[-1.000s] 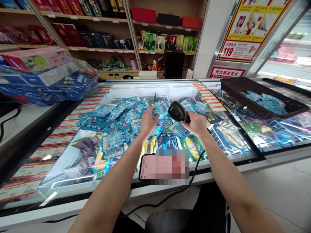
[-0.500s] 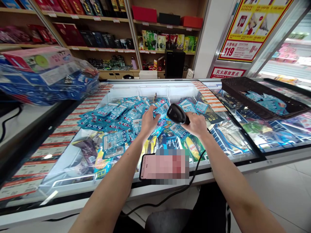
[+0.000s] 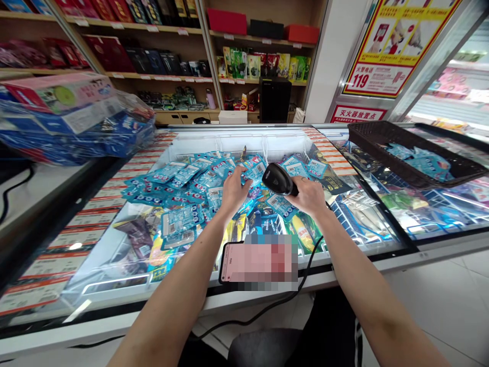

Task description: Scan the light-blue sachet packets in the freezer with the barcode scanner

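Note:
My right hand is wrapped round the handle of a black barcode scanner, whose head points left. My left hand is just left of the scanner, thumb and forefinger apart. Its fingertips are at the near edge of a small blue packet with a white barcode label; whether they press on it I cannot tell. Many similar blue packets lie spread over the freezer's glass top around both hands. A phone with a pink screen, partly pixelated, rests at the near edge below my hands.
The scanner's black cable loops down past the freezer's front edge. A dark basket holding blue packets stands on the right. Plastic-wrapped boxes are stacked at left. Stocked shelves and a black box are behind.
Both hands, the scanner and the packets stay where they were. Only the text on the phone screen looks slightly different.

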`<state>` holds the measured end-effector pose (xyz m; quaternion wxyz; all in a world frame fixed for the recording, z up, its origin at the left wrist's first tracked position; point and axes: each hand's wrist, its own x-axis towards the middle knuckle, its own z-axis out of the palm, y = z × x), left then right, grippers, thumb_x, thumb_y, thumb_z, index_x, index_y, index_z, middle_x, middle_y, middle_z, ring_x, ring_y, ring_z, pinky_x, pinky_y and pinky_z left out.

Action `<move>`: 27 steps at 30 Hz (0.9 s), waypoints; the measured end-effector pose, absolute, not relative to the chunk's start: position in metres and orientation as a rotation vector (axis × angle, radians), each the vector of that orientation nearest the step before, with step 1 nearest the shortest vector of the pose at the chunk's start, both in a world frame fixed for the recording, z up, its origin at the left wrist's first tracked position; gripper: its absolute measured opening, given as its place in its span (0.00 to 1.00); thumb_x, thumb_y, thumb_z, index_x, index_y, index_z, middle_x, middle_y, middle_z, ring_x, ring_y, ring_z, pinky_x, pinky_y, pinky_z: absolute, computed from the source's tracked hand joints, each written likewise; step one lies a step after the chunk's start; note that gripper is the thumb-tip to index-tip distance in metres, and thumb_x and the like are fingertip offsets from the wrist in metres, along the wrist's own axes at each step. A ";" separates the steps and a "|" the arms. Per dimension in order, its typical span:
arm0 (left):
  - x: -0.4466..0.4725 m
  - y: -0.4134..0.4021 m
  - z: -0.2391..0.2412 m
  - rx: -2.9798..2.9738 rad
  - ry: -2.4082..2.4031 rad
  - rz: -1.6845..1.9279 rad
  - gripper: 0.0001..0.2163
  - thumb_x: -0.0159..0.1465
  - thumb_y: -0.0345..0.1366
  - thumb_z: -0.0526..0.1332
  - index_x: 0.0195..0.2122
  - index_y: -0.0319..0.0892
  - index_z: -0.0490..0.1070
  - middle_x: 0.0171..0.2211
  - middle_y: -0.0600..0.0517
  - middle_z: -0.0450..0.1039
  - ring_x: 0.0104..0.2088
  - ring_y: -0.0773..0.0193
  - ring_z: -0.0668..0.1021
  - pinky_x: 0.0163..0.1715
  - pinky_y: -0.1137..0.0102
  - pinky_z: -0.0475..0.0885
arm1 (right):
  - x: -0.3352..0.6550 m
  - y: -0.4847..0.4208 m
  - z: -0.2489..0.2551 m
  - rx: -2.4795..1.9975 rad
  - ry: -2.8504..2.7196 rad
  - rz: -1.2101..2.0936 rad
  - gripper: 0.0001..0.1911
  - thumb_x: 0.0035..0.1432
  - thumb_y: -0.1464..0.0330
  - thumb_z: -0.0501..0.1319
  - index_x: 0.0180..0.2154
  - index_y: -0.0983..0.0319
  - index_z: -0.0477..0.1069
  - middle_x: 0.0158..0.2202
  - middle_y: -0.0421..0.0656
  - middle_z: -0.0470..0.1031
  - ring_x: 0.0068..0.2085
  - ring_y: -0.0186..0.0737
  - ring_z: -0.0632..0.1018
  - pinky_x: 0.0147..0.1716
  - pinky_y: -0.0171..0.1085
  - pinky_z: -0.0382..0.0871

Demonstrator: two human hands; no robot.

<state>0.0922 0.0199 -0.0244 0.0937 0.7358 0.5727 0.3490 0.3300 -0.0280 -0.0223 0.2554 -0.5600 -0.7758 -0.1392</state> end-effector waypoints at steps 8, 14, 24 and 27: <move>0.092 0.019 -0.024 2.192 1.688 1.034 0.17 0.62 0.41 0.55 0.52 0.42 0.62 0.38 0.47 0.73 0.41 0.55 0.75 0.45 0.61 0.68 | 0.330 -0.027 -0.024 -1.516 -2.105 -0.393 0.17 0.57 0.58 0.56 0.43 0.61 0.71 0.36 0.44 0.78 0.35 0.42 0.76 0.28 0.35 0.58; 0.092 0.019 -0.024 2.194 1.680 1.054 0.17 0.62 0.40 0.56 0.52 0.42 0.63 0.39 0.47 0.73 0.41 0.55 0.75 0.45 0.61 0.68 | 0.328 -0.028 -0.023 -1.555 -2.086 -0.389 0.19 0.57 0.57 0.56 0.44 0.62 0.71 0.36 0.46 0.78 0.35 0.43 0.76 0.29 0.35 0.58; 0.094 0.016 -0.024 2.164 1.739 1.166 0.18 0.62 0.40 0.55 0.53 0.41 0.63 0.35 0.47 0.72 0.38 0.57 0.75 0.41 0.63 0.68 | 0.329 -0.029 -0.021 -1.587 -2.038 -0.412 0.18 0.56 0.57 0.56 0.41 0.62 0.72 0.34 0.46 0.77 0.35 0.44 0.77 0.29 0.35 0.58; 0.091 0.015 -0.019 2.127 1.795 1.216 0.19 0.62 0.41 0.55 0.54 0.41 0.63 0.32 0.48 0.71 0.37 0.58 0.74 0.42 0.63 0.69 | 0.329 -0.029 -0.020 -1.585 -2.047 -0.400 0.18 0.56 0.57 0.56 0.42 0.62 0.72 0.35 0.45 0.77 0.36 0.44 0.77 0.29 0.35 0.58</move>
